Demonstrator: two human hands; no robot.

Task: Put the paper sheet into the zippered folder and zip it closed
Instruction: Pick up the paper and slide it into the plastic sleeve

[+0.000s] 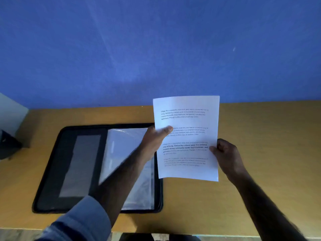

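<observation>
A white paper sheet [189,122] with printed paragraphs is held up above the table, just right of the folder. My left hand [155,140] grips its left edge, thumb on the front. My right hand [225,156] pinches its right edge. The black zippered folder [69,153] lies open flat on the table to the left. Its left half has a grey panel. Its right half holds clear plastic sleeves [121,148], partly hidden by my left forearm. The sheet's lower left corner overlaps the folder's right edge.
The wooden table [269,136] runs back to a blue wall [156,49]. A dark object [8,145] sits at the far left edge beside a white surface [10,112]. The table's front edge lies near the bottom of the view.
</observation>
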